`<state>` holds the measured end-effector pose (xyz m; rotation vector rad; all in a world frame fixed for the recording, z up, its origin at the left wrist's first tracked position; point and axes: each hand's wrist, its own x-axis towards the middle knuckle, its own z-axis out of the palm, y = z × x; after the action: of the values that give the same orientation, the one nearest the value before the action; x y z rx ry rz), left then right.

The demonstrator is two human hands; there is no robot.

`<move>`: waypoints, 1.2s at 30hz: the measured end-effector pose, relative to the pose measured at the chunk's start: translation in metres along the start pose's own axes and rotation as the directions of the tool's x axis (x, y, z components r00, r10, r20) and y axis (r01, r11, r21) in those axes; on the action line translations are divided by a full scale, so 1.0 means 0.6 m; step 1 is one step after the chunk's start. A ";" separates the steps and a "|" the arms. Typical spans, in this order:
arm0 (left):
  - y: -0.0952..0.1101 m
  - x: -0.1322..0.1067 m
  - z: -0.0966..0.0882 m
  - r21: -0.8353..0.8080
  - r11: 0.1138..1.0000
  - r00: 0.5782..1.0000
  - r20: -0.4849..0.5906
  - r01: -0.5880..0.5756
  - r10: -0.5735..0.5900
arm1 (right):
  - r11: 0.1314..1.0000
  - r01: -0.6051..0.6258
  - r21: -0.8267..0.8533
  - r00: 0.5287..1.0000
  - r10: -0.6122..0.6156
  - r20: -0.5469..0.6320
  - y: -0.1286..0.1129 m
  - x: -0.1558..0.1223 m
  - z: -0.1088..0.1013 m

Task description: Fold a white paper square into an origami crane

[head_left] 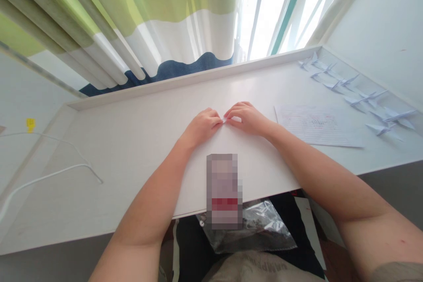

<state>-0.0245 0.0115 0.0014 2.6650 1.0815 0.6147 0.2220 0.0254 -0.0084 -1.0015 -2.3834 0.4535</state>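
Note:
At the middle of the white desk, a small piece of white paper (224, 120) shows between my fingertips. My left hand (209, 123) pinches it from the left with thumb and fingers together. From the other side my right hand (245, 117) grips it, fingers curled above the thumb. Most of the paper is hidden by the fingers, so its folded shape cannot be made out. Right of my right hand lies a written sheet of lined paper (317, 124). Several folded paper cranes (358, 97) stand in rows at the desk's right end.
The white desk (139, 158) has a raised rim along the back, below a green, white and blue curtain (158, 17). A white cable (62, 169) lies at the left, near a yellow tag (31, 125). A clear plastic bag (264, 229) rests on my lap. A blurred patch covers the front edge.

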 end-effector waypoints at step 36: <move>0.032 -0.001 -0.023 0.307 0.952 0.989 0.140 0.013 -0.058 | 0.944 -0.327 -0.037 0.940 0.321 -0.117 -0.003 0.011 0.003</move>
<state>-0.0195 -0.0019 0.0199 2.8846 1.2689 0.2534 0.2158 0.0286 -0.0069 -1.4176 -2.1494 0.4376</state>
